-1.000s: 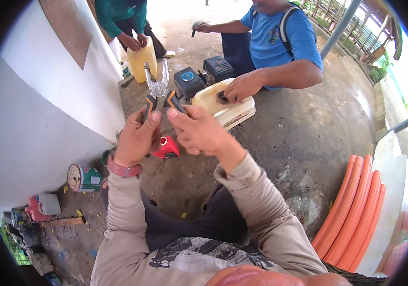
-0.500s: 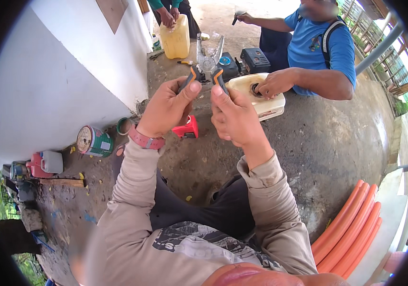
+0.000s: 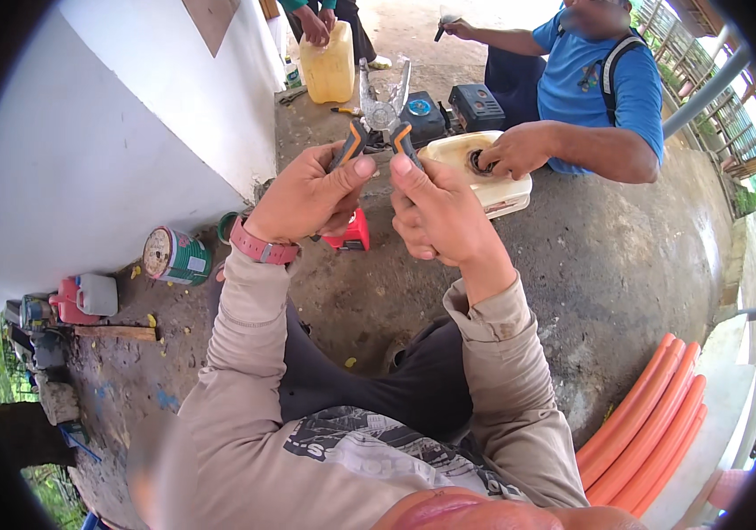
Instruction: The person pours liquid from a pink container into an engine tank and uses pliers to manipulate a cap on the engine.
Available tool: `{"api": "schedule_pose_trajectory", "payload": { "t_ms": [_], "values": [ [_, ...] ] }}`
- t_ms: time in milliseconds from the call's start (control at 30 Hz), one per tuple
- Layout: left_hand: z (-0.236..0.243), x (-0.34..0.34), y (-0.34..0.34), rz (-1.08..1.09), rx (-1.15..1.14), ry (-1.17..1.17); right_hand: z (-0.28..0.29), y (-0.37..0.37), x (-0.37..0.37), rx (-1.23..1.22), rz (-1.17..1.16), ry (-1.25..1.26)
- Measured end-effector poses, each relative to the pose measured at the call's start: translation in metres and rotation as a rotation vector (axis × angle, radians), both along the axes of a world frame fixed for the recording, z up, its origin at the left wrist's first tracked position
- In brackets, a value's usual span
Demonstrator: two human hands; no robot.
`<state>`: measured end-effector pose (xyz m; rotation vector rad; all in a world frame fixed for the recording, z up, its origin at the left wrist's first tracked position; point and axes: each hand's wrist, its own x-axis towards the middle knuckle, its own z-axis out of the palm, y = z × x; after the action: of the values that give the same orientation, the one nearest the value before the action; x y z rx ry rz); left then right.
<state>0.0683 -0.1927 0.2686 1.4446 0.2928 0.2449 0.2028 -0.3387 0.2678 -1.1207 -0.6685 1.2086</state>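
In front of me I hold a pair of pliers (image 3: pixel 381 116) with black-and-orange handles, one handle in each hand. My left hand (image 3: pixel 316 193) is closed around the left handle, its thumb along the top. Around the other handle my right hand (image 3: pixel 441 212) is wrapped, thumb likewise on top. The handles are spread and the metal jaws point away from me, wide apart. Just beyond the right hand lies a cream jerrycan (image 3: pixel 512 196); a co-worker in a blue shirt (image 3: pixel 603 84) has fingers at its round opening. A red object (image 3: pixel 356 233) sits on the ground below my hands.
Another person's hands rest on a yellow jerrycan (image 3: pixel 328 66) at the far left. Black machine parts (image 3: pixel 477 108) stand beyond the cream jerrycan. A paint can (image 3: pixel 185 258) and small jugs (image 3: pixel 97 296) line the white wall (image 3: pixel 157 132). Orange pipes (image 3: pixel 638 433) lie near right.
My left wrist has shifted slightly up and to the left. Both hands keep their grip on the pliers, whose jaws remain spread. The co-worker's fingers stay at the jerrycan's opening.
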Motion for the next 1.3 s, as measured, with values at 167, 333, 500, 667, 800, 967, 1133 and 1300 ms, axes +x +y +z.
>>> {"api": "schedule_pose_trajectory", "payload": {
  "t_ms": [167,333,500,667,800,967,1133,1300],
  "values": [
    [-0.01,0.002,-0.008,-0.082,-0.182,0.045,-0.006,-0.008,0.012,-0.035,0.063,0.026],
    [-0.027,-0.023,-0.013,-0.252,-0.471,0.005,-0.022,-0.027,0.001,-0.026,0.164,0.132],
    [-0.049,-0.046,-0.007,-0.448,-0.808,0.015,-0.027,-0.025,-0.012,-0.087,0.281,0.196],
    [-0.052,-0.054,-0.007,-0.386,-0.98,0.112,-0.036,-0.017,-0.018,-0.168,0.303,0.362],
    [-0.051,-0.076,-0.004,-0.389,-0.898,0.253,-0.036,-0.026,-0.034,-0.296,0.351,0.306],
    [-0.051,-0.09,0.013,-0.399,-0.879,0.227,-0.034,-0.005,-0.043,-0.272,0.363,0.247],
    [-0.067,-0.091,0.031,-0.138,-0.93,0.269,-0.056,0.036,-0.044,-0.278,0.269,0.422],
    [-0.078,-0.088,0.036,0.069,-0.912,0.316,-0.056,0.072,-0.076,-0.434,0.122,0.383]
  ]
}}
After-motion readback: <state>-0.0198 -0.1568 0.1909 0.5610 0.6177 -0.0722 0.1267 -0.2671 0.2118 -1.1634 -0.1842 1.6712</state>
